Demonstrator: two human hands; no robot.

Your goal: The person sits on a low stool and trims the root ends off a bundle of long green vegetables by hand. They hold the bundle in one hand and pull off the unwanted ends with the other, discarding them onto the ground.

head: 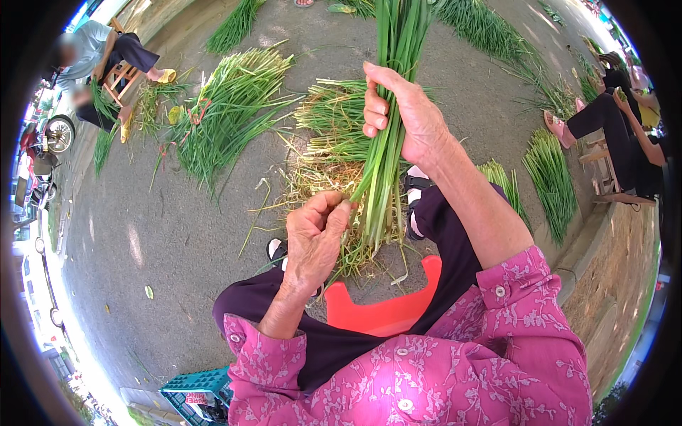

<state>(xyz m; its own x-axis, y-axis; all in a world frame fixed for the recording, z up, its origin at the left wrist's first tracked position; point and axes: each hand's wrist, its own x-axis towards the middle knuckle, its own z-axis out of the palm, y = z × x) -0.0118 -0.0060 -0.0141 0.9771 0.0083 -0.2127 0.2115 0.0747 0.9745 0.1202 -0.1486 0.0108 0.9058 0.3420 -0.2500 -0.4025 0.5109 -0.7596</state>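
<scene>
A long bunch of green garlic chives (381, 175) is gripped around its middle by my right hand (407, 114). Its leaves run up past the top of the picture and its pale stem ends hang down. At the bunch's left edge, the thumb and forefinger of my left hand (314, 237) pinch a chive stalk near the lower end. Behind the bunch, more chives lie in a pile (330, 112) on the ground. Yellowed, stripped leaves (325, 178) are heaped below that pile, between my feet.
A red plastic stool (373, 314) is under me. Larger chive heaps lie ahead left (234, 106) and at right (551, 181). A teal crate (194, 394) stands behind left. Seated people are at left (96, 48) and right (613, 112). A kerb (581, 239) runs along the right.
</scene>
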